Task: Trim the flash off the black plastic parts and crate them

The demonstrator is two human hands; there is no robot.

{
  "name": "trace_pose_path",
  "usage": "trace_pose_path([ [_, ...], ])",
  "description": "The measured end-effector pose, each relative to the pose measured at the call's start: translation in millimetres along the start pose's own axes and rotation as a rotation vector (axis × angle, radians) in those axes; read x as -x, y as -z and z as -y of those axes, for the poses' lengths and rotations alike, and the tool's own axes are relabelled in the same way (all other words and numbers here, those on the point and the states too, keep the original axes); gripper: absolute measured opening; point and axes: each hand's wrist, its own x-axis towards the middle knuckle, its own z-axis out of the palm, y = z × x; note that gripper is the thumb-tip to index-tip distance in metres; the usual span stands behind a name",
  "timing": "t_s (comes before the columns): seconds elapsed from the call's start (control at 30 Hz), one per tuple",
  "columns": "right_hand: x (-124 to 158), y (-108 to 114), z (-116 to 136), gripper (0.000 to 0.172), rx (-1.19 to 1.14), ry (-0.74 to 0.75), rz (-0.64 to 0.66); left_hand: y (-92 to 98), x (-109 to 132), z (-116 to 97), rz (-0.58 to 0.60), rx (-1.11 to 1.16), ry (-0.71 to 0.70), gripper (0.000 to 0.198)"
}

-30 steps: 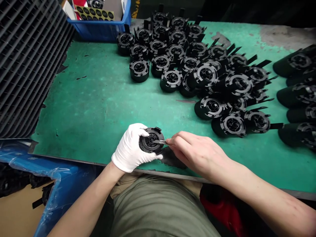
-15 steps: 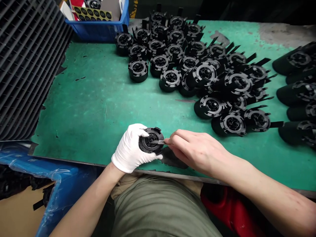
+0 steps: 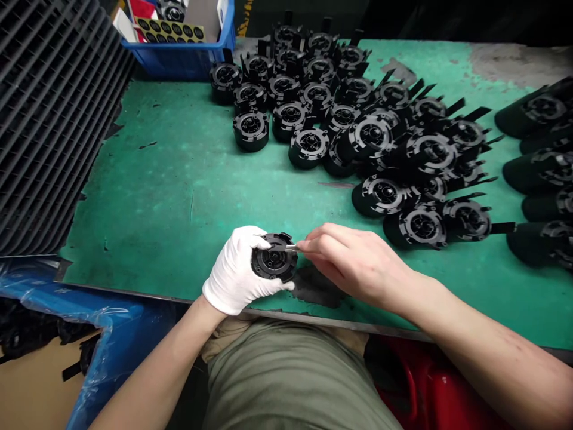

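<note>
My left hand (image 3: pixel 237 272), in a white glove, grips a round black plastic part (image 3: pixel 274 263) by its left side, the thumb on its upper rim and the fingers underneath. The part's ringed face is turned up towards me, close to the table's front edge. My bare right hand (image 3: pixel 344 254) pinches a slim knife (image 3: pixel 290 247) with a metallic shaft. Its dark blade lies across the upper right of the part's face; whether the tip touches the plastic I cannot tell. The knife's handle is hidden inside my right fingers.
Several similar black round housings (image 3: pixel 308 143) stand grouped on the green tabletop (image 3: pixel 147 197), with more at the right edge. A blue bin (image 3: pixel 179 60) with sticker sheets stands at the back left. Black ribbed trays (image 3: pixel 49 119) rise at the left; a blue plastic-lined box (image 3: pixel 129 334) sits below.
The knife and my right hand have shifted slightly upward, from the middle of the part's face towards its upper right. My left hand keeps its hold nearly unmoved.
</note>
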Motion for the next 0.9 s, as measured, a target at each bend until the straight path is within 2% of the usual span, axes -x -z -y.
trace_pose_path([
  [0.07, -1.5, -0.9, -0.6, 0.011, -0.042, -0.044, -0.051, -0.4, -0.2, -0.6, -0.003, 0.014, 0.004, 0.084],
  [0.17, 0.2, -1.7, -1.3, 0.011, -0.087, -0.074, -0.057, 0.8, 0.3, -2.6, -0.004, 0.063, 0.031, 0.083],
  [0.33, 9.5, -2.8, 0.8, 0.018, -0.117, -0.091, -0.064, 9.9, 0.5, -8.6, 0.052, 0.235, 0.202, 0.076],
  [0.5, 15.9, -7.2, 4.0, 0.009, -0.141, -0.106, -0.042, 13.8, -4.6, -15.3, 0.143, 0.262, 0.327, 0.065],
  [0.73, 20.5, -5.0, 0.8, 0.012, 0.024, -0.017, -0.096, 6.7, -5.8, -20.3, 0.105, 0.146, 0.265, 0.061],
  [0.9, 18.8, -2.7, 1.2, 0.015, 0.034, 0.003, -0.132, 7.9, -5.6, -20.8, 0.115, 0.134, 0.253, 0.063],
])
